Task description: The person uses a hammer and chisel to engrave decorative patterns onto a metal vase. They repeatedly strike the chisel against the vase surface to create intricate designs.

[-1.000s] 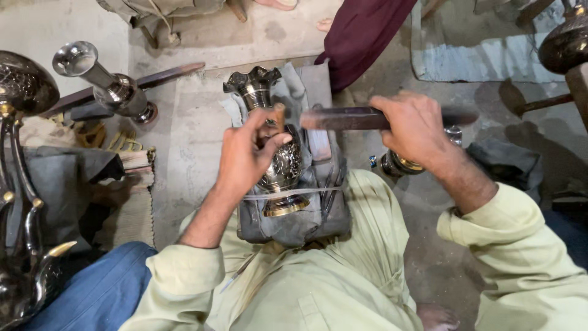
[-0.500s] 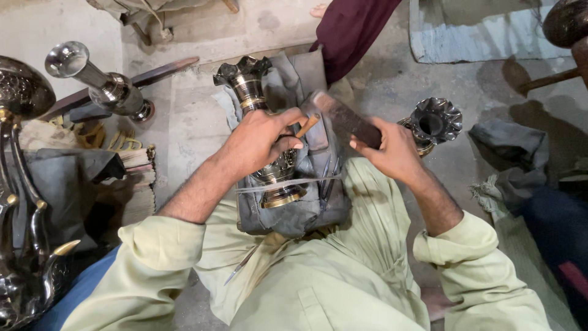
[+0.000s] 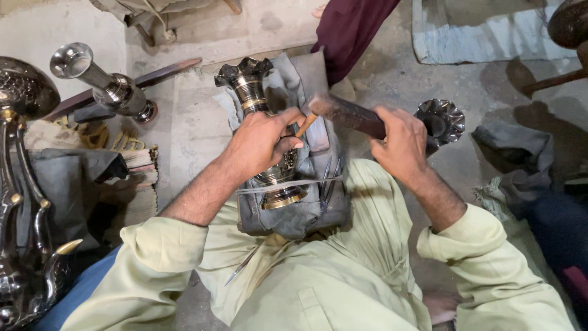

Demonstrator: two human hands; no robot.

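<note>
Far left, a big dark metal stand [image 3: 21, 184] w/ curved arms ran down the edge, grey cloth [image 3: 67, 178] and a stack of ribbed pads [image 3: 138, 184] beside it. Above those a polished metal stem [image 3: 104, 86] lay tilted on the floor, a dark flat bar [image 3: 153, 76] behind it.

Centre: the vase [image 3: 260, 122], dark w/ brass bands, lay on its side on a grey cushion [image 3: 306, 202] in the person's lap, scalloped mouth pointing away, brass foot toward the body. A thin cord [image 3: 306, 182] crossed over vase & cushion near the foot. Two thin tools [image 3: 327, 178] lay on the cushion just beside the vase; another thin tool [image 3: 242, 265] lay on the pale green clothing lower down.

Left hand [image 3: 260, 144] came in from lower left, forearm bare, resting on the vase body, fingers clenched on a small chisel [image 3: 305, 124] held slanted. Right hand [image 3: 401, 138] gripped the hammer [image 3: 349, 115] handle, its head touching the chisel top.

Right of that, a second fluted metal piece [image 3: 442, 119] lay on the floor, partly behind the right hand. Maroon cloth [image 3: 352, 30] hung at top, dark cloth [image 3: 514, 147] further right.
</note>
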